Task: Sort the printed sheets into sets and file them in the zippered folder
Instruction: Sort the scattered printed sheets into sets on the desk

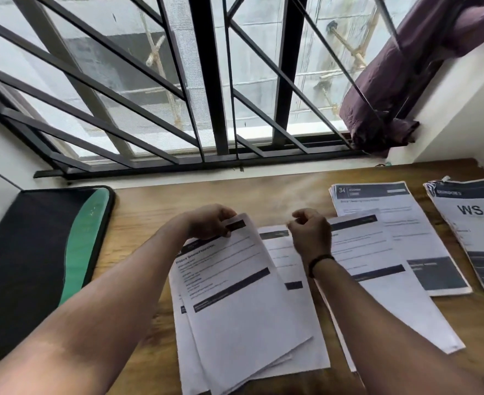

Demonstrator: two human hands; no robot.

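head | left grip (209,223) pinches sheet (243,295) | right grip (310,235) curled, holding nothing | folder (35,252) left

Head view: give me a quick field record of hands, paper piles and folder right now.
left hand: pinches top edge of the near stack
right hand: curled, holds nothing, above the middle sheets
far piles: pile headed 34; WS 08 pile at right edge
zippered folder: flat at table's left, no sheets on it
table: wooden, under window
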